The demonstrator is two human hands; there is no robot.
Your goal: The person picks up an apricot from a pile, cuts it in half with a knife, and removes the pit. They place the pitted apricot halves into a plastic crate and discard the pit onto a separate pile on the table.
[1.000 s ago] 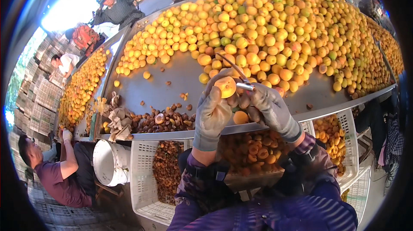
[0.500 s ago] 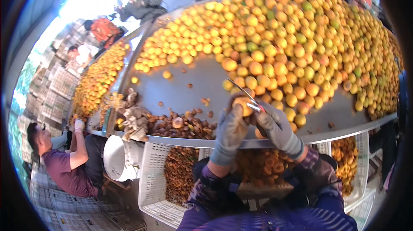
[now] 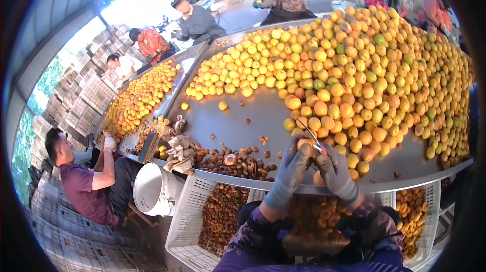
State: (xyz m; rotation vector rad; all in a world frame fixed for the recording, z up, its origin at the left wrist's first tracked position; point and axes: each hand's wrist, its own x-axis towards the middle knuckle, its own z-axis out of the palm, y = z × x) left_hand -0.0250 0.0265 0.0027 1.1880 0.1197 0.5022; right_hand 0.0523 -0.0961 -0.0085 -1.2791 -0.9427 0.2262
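Gloved in grey, my left hand [image 3: 289, 170] is closed around a yellow-orange apricot [image 3: 305, 144] above the near edge of a metal table. My right hand [image 3: 336, 173], in a matching glove, grips a small knife [image 3: 308, 129] with a thin blade and some red near the handle. The blade slants up and to the left, at the apricot's far side. My fingers cover much of the fruit, so any cut in it is hidden. Just beyond both hands spreads a big heap of whole apricots [image 3: 354, 79]. Brown apricot stones [image 3: 243, 164] lie in a pile left of my hands.
Below the table edge stand a white crate [image 3: 188, 221] of brown stones and another crate [image 3: 429, 221] of apricot pieces. A crumpled cloth [image 3: 181, 149] lies beside the stone pile. A white bucket [image 3: 148, 191] and a seated person [image 3: 83, 186] are at left. Several people work across the table.
My view has tilted, so the table and heap appear lower and farther right. Both hands keep hold of the apricot and knife, close together.
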